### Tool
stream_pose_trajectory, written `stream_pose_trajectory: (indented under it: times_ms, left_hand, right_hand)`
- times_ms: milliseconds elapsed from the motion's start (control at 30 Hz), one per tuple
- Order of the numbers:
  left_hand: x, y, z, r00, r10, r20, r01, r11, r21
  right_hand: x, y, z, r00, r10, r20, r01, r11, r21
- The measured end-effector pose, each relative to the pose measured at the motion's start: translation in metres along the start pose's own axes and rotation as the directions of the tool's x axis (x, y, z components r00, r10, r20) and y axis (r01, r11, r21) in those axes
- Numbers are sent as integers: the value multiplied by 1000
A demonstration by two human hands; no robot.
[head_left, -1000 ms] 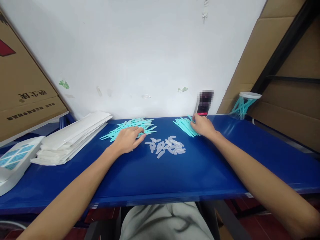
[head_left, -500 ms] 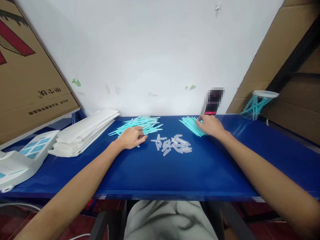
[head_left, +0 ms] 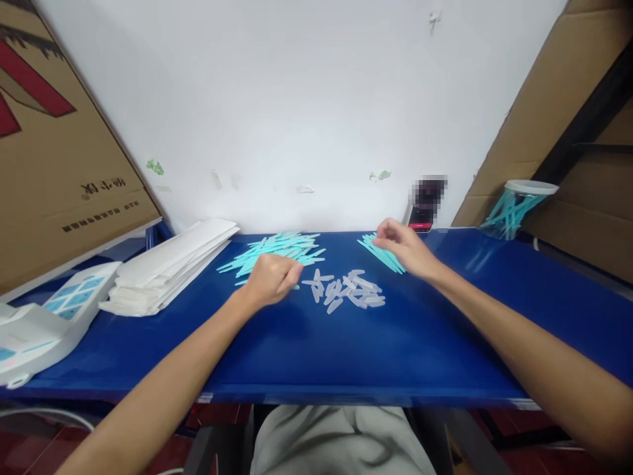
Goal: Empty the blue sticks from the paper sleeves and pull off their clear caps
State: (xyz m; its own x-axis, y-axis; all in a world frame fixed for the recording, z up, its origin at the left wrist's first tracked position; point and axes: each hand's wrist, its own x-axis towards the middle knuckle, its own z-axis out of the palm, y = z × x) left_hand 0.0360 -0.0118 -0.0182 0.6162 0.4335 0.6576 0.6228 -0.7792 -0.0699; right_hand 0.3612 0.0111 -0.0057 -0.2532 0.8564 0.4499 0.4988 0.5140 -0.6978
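A loose heap of teal plastic sticks point(head_left: 277, 249) lies at the back of the blue table point(head_left: 346, 343). My left hand point(head_left: 271, 278) hovers at its near edge, fingers pinched together, with a teal stick showing at the fingertips. A neater bundle of teal sticks point(head_left: 380, 254) lies to the right. My right hand point(head_left: 403, 247) is raised over that bundle, fingers curled in a pinch; what they hold is too small to make out. Between the hands lies a scatter of small clear plastic caps point(head_left: 349, 290).
A stack of white paper sleeves point(head_left: 168, 264) sits at the left, with white printed packs point(head_left: 44, 323) beside it. Cardboard boxes point(head_left: 54, 152) lean at both sides. A clear jar of teal sticks point(head_left: 512, 208) stands at the far right; a phone point(head_left: 422, 221) leans on the wall.
My left hand drew back from the heap and closed from flat into a pinch. My right hand lifted off the right bundle. The view shifted slightly.
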Motion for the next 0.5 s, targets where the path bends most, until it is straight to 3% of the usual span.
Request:
stream_pose_trajectory:
  times_ms: [100, 200, 267, 300, 367, 433, 500]
  left_hand:
    - [8, 28, -1, 966, 142, -215, -170, 978, -119]
    - [12, 50, 2, 931, 236, -279, -299, 931, -211]
    - [14, 62, 4, 916, 200, -348, -313, 898, -308]
    - [16, 67, 4, 913, 121, -391, -277, 886, -373]
    - [22, 77, 1, 878, -154, -453, -128, 836, -533]
    - [32, 85, -4, 781, -464, -418, 47, 711, -702]
    - [45, 90, -9, 681, -658, -320, 149, 553, -820]
  right_hand:
    - [-18, -33, 26, 963, -128, 239, 104, 989, 107]
    - [-36, -61, 55, 894, -339, 294, 332, 940, 75]
    - [-45, -72, 71, 857, -377, 350, 347, 926, 146]
    - [-48, -76, 77, 843, -383, 377, 332, 923, 195]
    - [-51, -80, 84, 825, -405, 395, 327, 911, 251]
    - [-52, -82, 86, 831, -418, 367, 363, 908, 211]
    - [-51, -82, 85, 864, -387, 322, 374, 922, 104]
